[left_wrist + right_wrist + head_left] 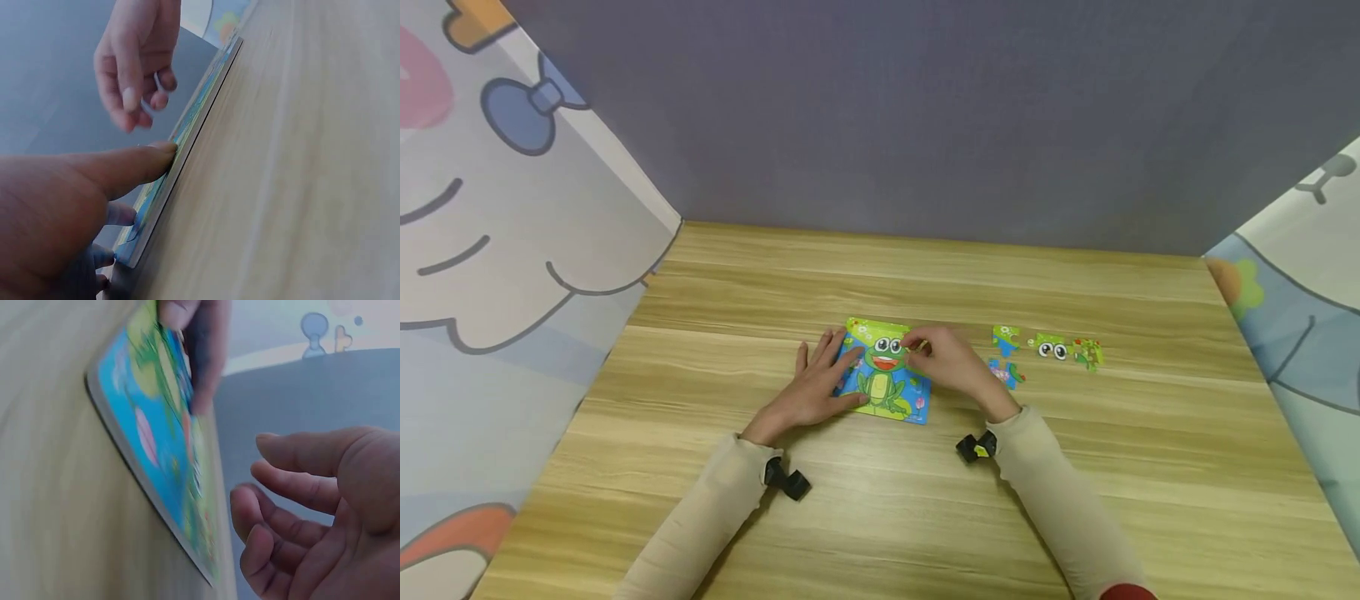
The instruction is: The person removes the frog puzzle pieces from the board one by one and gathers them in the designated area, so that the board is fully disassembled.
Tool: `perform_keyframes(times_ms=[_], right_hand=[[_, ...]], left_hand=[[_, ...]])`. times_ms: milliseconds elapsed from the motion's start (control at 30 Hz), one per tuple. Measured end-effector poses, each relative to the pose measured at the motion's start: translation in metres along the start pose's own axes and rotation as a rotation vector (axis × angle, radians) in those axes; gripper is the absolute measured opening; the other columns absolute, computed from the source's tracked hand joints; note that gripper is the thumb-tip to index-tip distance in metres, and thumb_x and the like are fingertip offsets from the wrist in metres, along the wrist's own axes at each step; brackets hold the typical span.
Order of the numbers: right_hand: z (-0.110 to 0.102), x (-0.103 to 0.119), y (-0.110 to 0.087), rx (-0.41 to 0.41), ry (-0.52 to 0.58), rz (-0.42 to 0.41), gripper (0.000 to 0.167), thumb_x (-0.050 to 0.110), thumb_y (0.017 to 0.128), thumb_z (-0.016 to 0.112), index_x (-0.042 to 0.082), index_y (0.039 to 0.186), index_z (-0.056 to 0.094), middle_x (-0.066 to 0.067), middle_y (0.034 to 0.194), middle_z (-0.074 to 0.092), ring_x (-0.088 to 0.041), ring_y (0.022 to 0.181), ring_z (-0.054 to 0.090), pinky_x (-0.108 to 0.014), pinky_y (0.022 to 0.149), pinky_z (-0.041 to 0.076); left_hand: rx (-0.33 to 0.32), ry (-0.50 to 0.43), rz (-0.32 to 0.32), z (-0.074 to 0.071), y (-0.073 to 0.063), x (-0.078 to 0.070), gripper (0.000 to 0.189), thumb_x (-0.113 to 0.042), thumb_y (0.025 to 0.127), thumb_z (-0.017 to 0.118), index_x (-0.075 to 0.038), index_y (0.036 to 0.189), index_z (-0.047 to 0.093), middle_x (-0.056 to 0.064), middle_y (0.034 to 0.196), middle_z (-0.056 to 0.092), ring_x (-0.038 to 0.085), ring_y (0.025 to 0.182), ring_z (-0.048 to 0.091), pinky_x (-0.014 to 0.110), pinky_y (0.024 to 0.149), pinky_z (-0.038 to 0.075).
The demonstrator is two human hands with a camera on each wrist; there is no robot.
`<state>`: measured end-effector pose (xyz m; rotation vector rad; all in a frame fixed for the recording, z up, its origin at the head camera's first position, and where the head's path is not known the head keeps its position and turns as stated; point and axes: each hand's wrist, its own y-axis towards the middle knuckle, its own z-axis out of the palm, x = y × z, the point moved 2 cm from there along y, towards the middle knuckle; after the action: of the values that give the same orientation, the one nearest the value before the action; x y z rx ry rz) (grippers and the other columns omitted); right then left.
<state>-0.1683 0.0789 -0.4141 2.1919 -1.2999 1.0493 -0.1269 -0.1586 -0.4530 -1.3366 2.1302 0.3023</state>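
A frog jigsaw puzzle board (880, 387) lies flat on the table, showing a green frog on a blue and green background. My left hand (814, 390) rests along its left side, fingers spread at the edge and the thumb (159, 159) pressing on the lower part of the picture. Above the board's upper right hovers my right hand (951, 360), near the frog's eyes. Its fingers (290, 481) are loosely bent, thumb and index fingertip slightly apart, and no piece shows between them in the right wrist view.
Several loose puzzle pieces lie right of the board: a green and blue piece (1006, 336), a pinkish piece (1000, 372), one with eyes (1051, 347) and a flowered one (1088, 352). A grey panel (940, 125) stands behind the wooden table (880, 517).
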Motion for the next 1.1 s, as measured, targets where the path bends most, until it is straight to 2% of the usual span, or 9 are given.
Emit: perform_keyframes(times_ms=[133,333,500,767,1100], right_hand=[[0.016,0.006,0.01,0.025,-0.076,0.006,0.034,0.015,0.093,0.071,0.001,0.124,0.068,-0.016,0.119,0.068,-0.018,0.079,0.061,-0.031,0.072,0.053],[0.033,0.008,0.015,0.051,-0.184,0.097,0.058,0.03,0.088,0.078,0.005,0.137,0.06,-0.016,0.129,0.056,-0.024,0.103,0.059,-0.043,0.089,0.054],[0.039,0.008,0.016,0.056,-0.233,0.144,0.071,0.036,0.082,0.084,0.006,0.141,0.057,-0.016,0.131,0.052,-0.026,0.106,0.058,-0.044,0.093,0.053],[0.044,0.009,0.017,0.023,-0.251,0.157,0.07,0.034,0.079,0.086,0.006,0.137,0.059,-0.016,0.134,0.051,-0.031,0.114,0.058,-0.045,0.095,0.054],[0.044,0.009,0.015,-0.005,-0.218,0.142,0.066,0.031,0.078,0.087,0.008,0.131,0.056,-0.015,0.128,0.05,-0.027,0.104,0.056,-0.041,0.086,0.052]], left_hand=[[-0.004,0.005,0.009,0.001,0.0,0.001,0.078,-0.041,0.095,0.066,-0.012,0.158,0.03,0.018,0.17,-0.005,0.041,0.157,-0.009,0.071,0.118,-0.013],[-0.019,0.037,0.014,0.004,0.0,0.003,0.077,-0.042,0.096,0.065,-0.013,0.158,0.031,0.017,0.17,-0.004,0.04,0.158,-0.007,0.071,0.118,-0.011],[-0.03,0.051,0.021,0.003,0.0,0.003,0.076,-0.042,0.096,0.065,-0.012,0.158,0.032,0.019,0.17,-0.001,0.042,0.157,-0.005,0.073,0.117,-0.009],[-0.034,0.067,0.025,0.002,0.0,0.004,0.076,-0.041,0.095,0.066,-0.011,0.157,0.033,0.021,0.169,0.001,0.043,0.157,-0.003,0.074,0.117,-0.007],[-0.036,0.073,0.011,0.003,0.0,0.002,0.077,-0.042,0.095,0.066,-0.011,0.157,0.033,0.02,0.17,0.002,0.043,0.157,-0.002,0.075,0.116,-0.006]])
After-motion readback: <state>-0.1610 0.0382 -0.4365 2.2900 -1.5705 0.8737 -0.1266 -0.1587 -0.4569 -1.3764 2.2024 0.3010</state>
